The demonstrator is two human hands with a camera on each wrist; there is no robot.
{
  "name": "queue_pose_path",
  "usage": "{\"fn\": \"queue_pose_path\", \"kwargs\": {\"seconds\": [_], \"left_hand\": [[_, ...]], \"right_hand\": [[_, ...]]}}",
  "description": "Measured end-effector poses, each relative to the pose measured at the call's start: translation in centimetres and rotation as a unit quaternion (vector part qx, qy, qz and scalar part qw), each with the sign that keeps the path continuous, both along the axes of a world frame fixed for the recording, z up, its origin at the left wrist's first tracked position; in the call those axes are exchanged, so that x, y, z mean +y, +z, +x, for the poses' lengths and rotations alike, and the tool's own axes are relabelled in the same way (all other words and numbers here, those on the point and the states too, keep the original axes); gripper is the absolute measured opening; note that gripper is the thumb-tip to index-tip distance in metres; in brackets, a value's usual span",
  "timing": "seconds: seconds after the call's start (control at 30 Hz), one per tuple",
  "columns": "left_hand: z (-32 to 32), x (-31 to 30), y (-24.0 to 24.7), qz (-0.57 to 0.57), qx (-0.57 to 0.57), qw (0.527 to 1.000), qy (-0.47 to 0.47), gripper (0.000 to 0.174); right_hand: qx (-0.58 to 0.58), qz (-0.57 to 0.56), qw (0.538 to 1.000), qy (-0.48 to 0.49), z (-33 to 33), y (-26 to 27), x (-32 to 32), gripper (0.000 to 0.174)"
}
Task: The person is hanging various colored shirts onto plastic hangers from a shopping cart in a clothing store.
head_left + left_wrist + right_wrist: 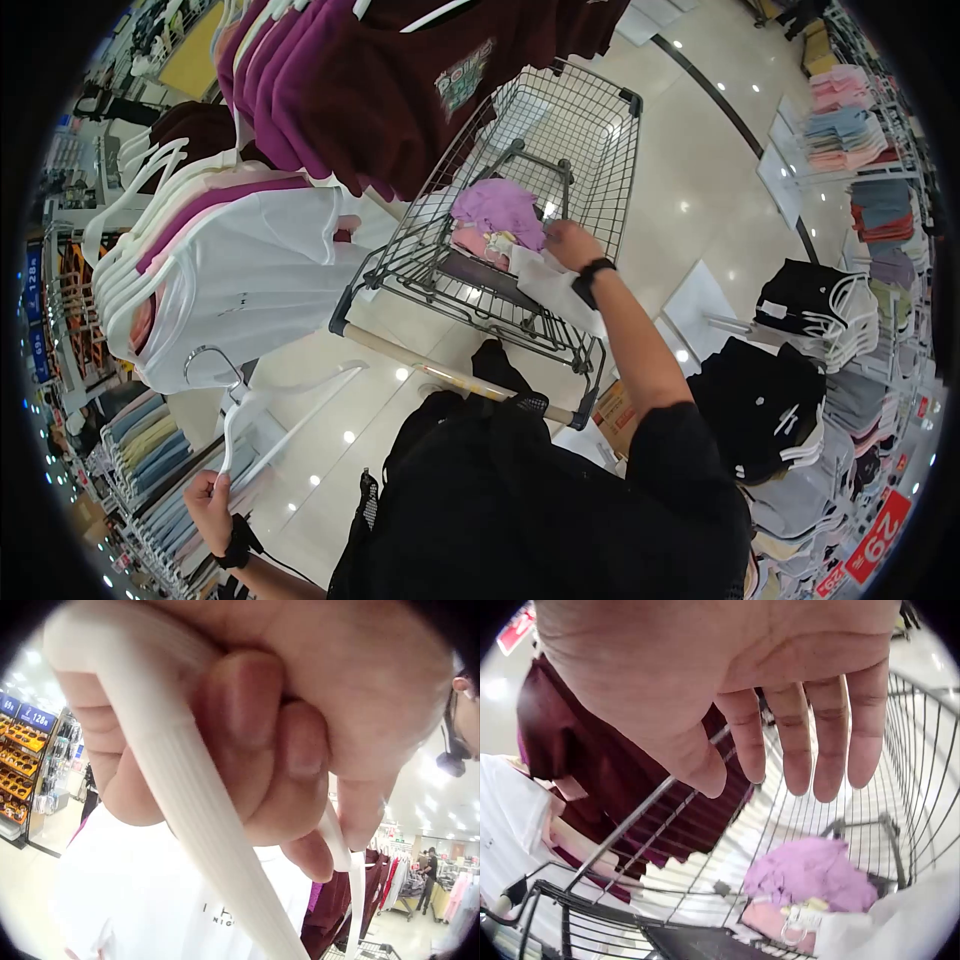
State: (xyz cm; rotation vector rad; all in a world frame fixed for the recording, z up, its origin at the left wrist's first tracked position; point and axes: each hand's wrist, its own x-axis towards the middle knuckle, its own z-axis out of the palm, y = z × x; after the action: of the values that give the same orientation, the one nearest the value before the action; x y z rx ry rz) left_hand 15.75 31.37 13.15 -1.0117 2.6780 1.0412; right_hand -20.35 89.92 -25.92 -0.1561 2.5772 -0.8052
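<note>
My left hand [210,508] is low at the left and grips a bare white plastic hanger [285,420]. In the left wrist view the fingers [255,727] curl tightly round the hanger's ribbed bar [187,802]. My right hand [570,245] reaches over the wire shopping cart [590,150]. Seen from the right wrist, that hand [765,776] is open with straight fingers and holds nothing. Below it in the cart lie a purple garment [810,870] and a pink one [769,919]. A white garment [545,282] lies by my right wrist over the basket, also seen at the lower right [900,930].
Maroon shirts [400,80] hang above the cart's left side. White and pink shirts on hangers [250,280] fill the left. Black and grey tops [760,400] hang on racks at the right, with a red price sign [885,535]. Glossy floor [700,180] lies beyond the cart.
</note>
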Motion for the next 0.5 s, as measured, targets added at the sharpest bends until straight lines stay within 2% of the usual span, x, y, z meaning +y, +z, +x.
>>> {"fn": "queue_pose_path", "kwargs": {"seconds": [0.03, 0.1, 0.13, 0.2, 0.23, 0.3, 0.33, 0.37, 0.4, 0.47, 0.5], "left_hand": [[-0.1, 0.8, 0.0, 0.007, 0.000, 1.000, 0.006, 0.024], [0.3, 2.1, -0.7, 0.013, 0.007, 1.000, 0.014, 0.025], [0.6, 2.8, -0.7, 0.008, 0.002, 1.000, 0.023, 0.025], [1.0, 4.1, -0.6, 0.006, 0.005, 0.999, 0.036, 0.024], [1.5, 4.4, -0.7, 0.002, 0.006, 0.999, 0.039, 0.024], [2.8, 4.9, -1.2, 0.002, 0.014, 0.998, 0.056, 0.023], [3.2, 5.3, -1.3, 0.008, 0.026, 0.998, 0.065, 0.023], [3.5, 5.5, -1.6, 0.001, 0.021, 0.997, 0.077, 0.023], [3.4, 5.8, -1.7, 0.000, 0.018, 0.996, 0.083, 0.023], [2.8, 6.2, -2.1, 0.004, 0.006, 0.996, 0.093, 0.022], [2.3, 6.5, -2.2, 0.007, 0.006, 0.996, 0.092, 0.021]], "right_hand": [[-0.006, -0.003, 1.000, 0.005, -0.8, -3.1, -0.7, 0.042], [-0.097, 0.111, 0.989, 0.020, -1.6, -8.6, -2.2, 0.050], [-0.102, 0.108, 0.988, 0.030, -1.7, -11.4, -2.5, 0.050], [-0.261, 0.201, 0.942, 0.058, -1.8, -17.2, -1.8, 0.054], [-0.288, 0.169, 0.939, 0.085, -1.2, -20.3, -1.3, 0.066], [-0.315, 0.143, 0.933, 0.102, 0.7, -22.5, -1.9, 0.072], [-0.338, 0.120, 0.927, 0.109, 1.4, -21.3, -2.6, 0.077], [-0.456, 0.117, 0.878, 0.086, 1.0, -20.0, -2.9, 0.082], [-0.458, 0.119, 0.876, 0.092, 1.9, -20.1, -2.9, 0.082], [-0.327, 0.150, 0.929, 0.085, 3.8, -21.9, -3.0, 0.081], [-0.332, 0.152, 0.923, 0.120, 4.3, -25.3, -2.3, 0.082]]}}
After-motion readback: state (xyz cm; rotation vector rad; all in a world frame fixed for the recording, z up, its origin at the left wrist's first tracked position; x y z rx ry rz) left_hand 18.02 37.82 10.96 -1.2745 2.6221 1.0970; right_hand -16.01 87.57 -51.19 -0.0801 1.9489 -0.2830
